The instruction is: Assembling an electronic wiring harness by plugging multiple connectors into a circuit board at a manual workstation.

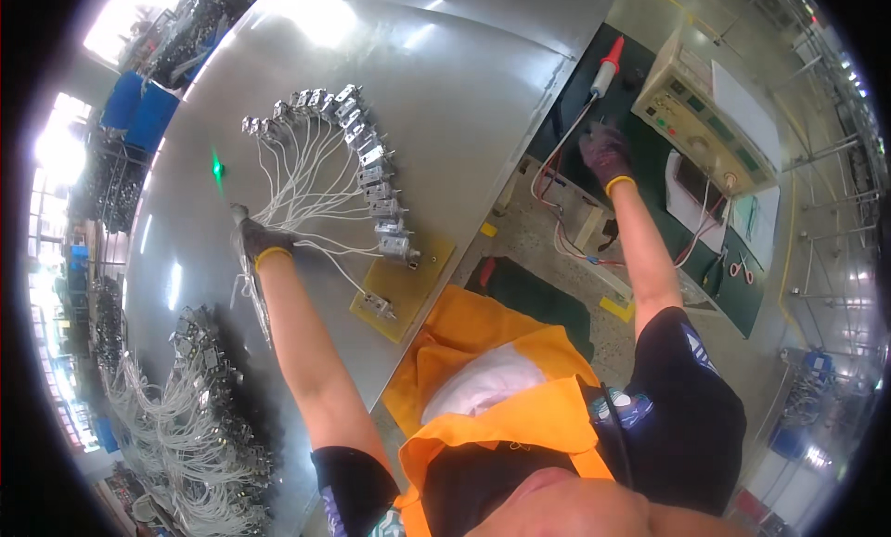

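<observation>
My left hand (266,238), in a dark glove with a yellow cuff, is closed round the gathered ends of a bundle of white wires (302,189) over the metal table. From it the wires fan out to an arc of several small silver metal parts (373,175). One such part (378,304) lies apart on a yellow board (401,291). My right hand (605,152), gloved likewise, is over the dark green mat, fingers curled in; what they hold is too small to make out. Just beyond it lies a red-tipped white test probe (606,76) with a cable.
A beige bench tester (703,119) with a dial and leads stands right of my right hand. Scissors (742,269) and pliers (714,274) lie on the mat. A large heap of wired metal parts (190,416) is at the near left. A green light (218,169) glows beyond my left hand.
</observation>
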Demonstrator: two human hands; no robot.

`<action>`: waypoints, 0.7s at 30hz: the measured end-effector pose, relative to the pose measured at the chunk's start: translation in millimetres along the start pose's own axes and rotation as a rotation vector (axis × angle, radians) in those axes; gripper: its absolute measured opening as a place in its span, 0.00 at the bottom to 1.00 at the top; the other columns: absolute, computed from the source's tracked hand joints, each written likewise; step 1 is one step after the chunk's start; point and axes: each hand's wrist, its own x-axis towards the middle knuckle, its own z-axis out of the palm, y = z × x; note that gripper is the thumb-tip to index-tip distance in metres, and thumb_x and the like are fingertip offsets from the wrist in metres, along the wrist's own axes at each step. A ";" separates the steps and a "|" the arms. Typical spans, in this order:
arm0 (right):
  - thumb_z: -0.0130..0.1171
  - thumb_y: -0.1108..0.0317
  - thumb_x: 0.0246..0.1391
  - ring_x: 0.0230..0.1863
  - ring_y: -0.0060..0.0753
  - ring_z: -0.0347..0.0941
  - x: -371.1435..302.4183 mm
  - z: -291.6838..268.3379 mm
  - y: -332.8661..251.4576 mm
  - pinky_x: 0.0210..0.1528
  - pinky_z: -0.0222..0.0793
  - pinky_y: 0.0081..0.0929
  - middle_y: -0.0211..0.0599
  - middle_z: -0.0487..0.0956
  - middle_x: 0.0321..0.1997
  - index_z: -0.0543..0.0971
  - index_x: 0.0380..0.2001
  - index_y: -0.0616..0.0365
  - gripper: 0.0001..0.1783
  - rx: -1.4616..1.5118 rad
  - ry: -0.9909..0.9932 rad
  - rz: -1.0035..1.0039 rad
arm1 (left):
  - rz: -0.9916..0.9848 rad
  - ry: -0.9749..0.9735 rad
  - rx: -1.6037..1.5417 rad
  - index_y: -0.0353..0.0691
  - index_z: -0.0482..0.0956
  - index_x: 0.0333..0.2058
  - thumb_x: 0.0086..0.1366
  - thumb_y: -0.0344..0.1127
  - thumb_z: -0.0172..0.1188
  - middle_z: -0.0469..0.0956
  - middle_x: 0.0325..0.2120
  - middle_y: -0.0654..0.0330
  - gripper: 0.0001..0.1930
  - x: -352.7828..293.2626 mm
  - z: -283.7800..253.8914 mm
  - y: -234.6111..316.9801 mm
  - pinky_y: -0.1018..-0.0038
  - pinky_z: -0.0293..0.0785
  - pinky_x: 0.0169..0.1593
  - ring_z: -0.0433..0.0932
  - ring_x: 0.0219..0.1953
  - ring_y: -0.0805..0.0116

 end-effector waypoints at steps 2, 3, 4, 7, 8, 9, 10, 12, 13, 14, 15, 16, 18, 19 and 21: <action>0.54 0.60 0.55 0.58 0.55 0.70 7.6 1.2 27.2 0.59 0.67 0.42 0.54 0.70 0.61 0.74 0.56 0.51 0.24 0.080 0.103 -0.116 | -0.064 -0.096 -0.125 0.36 0.69 0.57 0.67 0.62 0.46 0.72 0.55 0.47 0.35 66.7 -14.0 -18.9 0.52 0.62 0.62 0.70 0.55 0.49; 0.54 0.60 0.55 0.59 0.54 0.69 11.5 1.9 40.5 0.60 0.66 0.41 0.53 0.72 0.60 0.74 0.57 0.50 0.25 0.169 0.211 -0.222 | -0.119 -0.203 -0.250 0.32 0.73 0.52 0.68 0.59 0.43 0.74 0.54 0.45 0.32 89.8 -17.4 -29.1 0.53 0.63 0.62 0.71 0.56 0.49; 0.54 0.60 0.55 0.59 0.54 0.69 10.9 0.1 59.4 0.60 0.66 0.41 0.53 0.72 0.60 0.74 0.57 0.50 0.25 0.148 0.205 -0.209 | -0.204 -0.252 -0.278 0.32 0.70 0.55 0.71 0.57 0.36 0.72 0.56 0.45 0.32 75.4 -1.2 -27.1 0.51 0.61 0.64 0.69 0.59 0.47; 0.53 0.64 0.55 0.62 0.53 0.67 -11.8 -20.3 47.1 0.63 0.64 0.41 0.51 0.72 0.60 0.71 0.60 0.48 0.27 -0.001 0.070 -0.228 | -0.225 -0.399 -0.359 0.35 0.73 0.53 0.72 0.53 0.35 0.72 0.57 0.47 0.29 77.2 -18.1 -16.2 0.48 0.61 0.63 0.66 0.61 0.48; 0.52 0.64 0.55 0.62 0.54 0.67 -24.8 -36.0 31.5 0.64 0.63 0.40 0.48 0.72 0.60 0.70 0.61 0.47 0.28 0.003 -0.170 -0.143 | -0.222 -0.336 -0.308 0.35 0.73 0.54 0.73 0.47 0.34 0.73 0.56 0.50 0.26 45.2 -3.1 -3.9 0.54 0.60 0.66 0.67 0.61 0.51; 0.51 0.64 0.56 0.62 0.52 0.67 -22.4 -26.0 38.1 0.65 0.62 0.40 0.47 0.72 0.61 0.71 0.61 0.45 0.28 -0.126 -0.252 -0.083 | 0.040 -0.551 -0.093 0.37 0.72 0.55 0.72 0.45 0.36 0.74 0.56 0.52 0.24 88.8 -16.6 -16.0 0.57 0.63 0.64 0.69 0.59 0.54; 0.49 0.66 0.56 0.61 0.49 0.69 -26.2 -10.0 43.0 0.63 0.64 0.39 0.45 0.73 0.60 0.72 0.60 0.46 0.26 -0.317 -0.124 -0.175 | 0.308 -0.716 0.153 0.39 0.71 0.56 0.72 0.43 0.38 0.74 0.56 0.55 0.22 162.4 -49.2 -38.5 0.60 0.66 0.62 0.72 0.57 0.56; 0.49 0.65 0.58 0.54 0.43 0.74 -17.3 28.6 94.1 0.56 0.71 0.36 0.37 0.79 0.52 0.78 0.51 0.51 0.18 -0.283 0.163 -0.445 | 0.272 -0.562 0.124 0.37 0.76 0.49 0.70 0.41 0.47 0.80 0.45 0.55 0.17 233.6 -68.2 -38.1 0.66 0.71 0.54 0.76 0.48 0.59; 0.53 0.60 0.57 0.57 0.45 0.73 -24.8 24.6 93.8 0.60 0.67 0.37 0.42 0.79 0.53 0.80 0.50 0.51 0.19 -0.258 0.117 -0.239 | -0.015 -0.524 -0.200 0.35 0.79 0.45 0.70 0.43 0.50 0.81 0.39 0.56 0.17 208.0 -34.0 -49.6 0.67 0.72 0.50 0.77 0.43 0.62; 0.54 0.60 0.56 0.53 0.47 0.75 -30.3 11.8 108.5 0.57 0.69 0.39 0.45 0.80 0.51 0.80 0.48 0.55 0.19 -0.362 0.097 -0.171 | -0.102 -0.612 -0.153 0.33 0.77 0.47 0.71 0.48 0.45 0.81 0.42 0.52 0.23 151.7 3.5 -41.9 0.62 0.74 0.51 0.78 0.43 0.57; 0.54 0.60 0.56 0.48 0.47 0.77 -27.1 0.6 87.5 0.54 0.71 0.38 0.45 0.81 0.46 0.80 0.46 0.56 0.18 -0.251 0.121 -0.220 | 0.022 -0.592 0.015 0.31 0.76 0.49 0.71 0.48 0.45 0.81 0.42 0.52 0.24 137.2 -11.3 -23.3 0.63 0.74 0.49 0.79 0.43 0.58; 0.55 0.59 0.56 0.43 0.46 0.79 -26.4 -8.2 72.7 0.50 0.73 0.37 0.44 0.82 0.42 0.80 0.45 0.58 0.18 -0.147 0.144 -0.255 | 0.022 -0.589 0.056 0.31 0.76 0.50 0.71 0.49 0.46 0.81 0.42 0.52 0.25 130.9 -25.9 -9.7 0.64 0.75 0.49 0.79 0.43 0.59; 0.54 0.60 0.57 0.43 0.44 0.79 -0.8 3.1 134.3 0.47 0.73 0.37 0.42 0.82 0.42 0.80 0.44 0.55 0.16 0.091 0.103 -0.135 | 0.015 -0.605 0.086 0.30 0.76 0.50 0.71 0.49 0.46 0.81 0.43 0.52 0.25 119.7 -27.5 6.4 0.65 0.76 0.49 0.79 0.43 0.59; 0.54 0.61 0.59 0.43 0.42 0.79 7.9 8.2 158.4 0.45 0.74 0.36 0.40 0.82 0.41 0.79 0.44 0.53 0.14 0.328 0.052 0.004 | 0.015 -0.644 0.136 0.30 0.76 0.50 0.71 0.50 0.47 0.80 0.44 0.52 0.26 116.4 -25.1 12.1 0.66 0.76 0.48 0.80 0.43 0.60; 0.55 0.61 0.59 0.40 0.37 0.78 -3.0 3.9 163.9 0.42 0.74 0.33 0.38 0.82 0.39 0.79 0.42 0.53 0.12 1.006 -0.027 0.138 | 0.019 -0.655 0.176 0.30 0.76 0.50 0.71 0.50 0.48 0.80 0.45 0.52 0.26 124.7 -34.6 16.5 0.67 0.76 0.48 0.80 0.43 0.60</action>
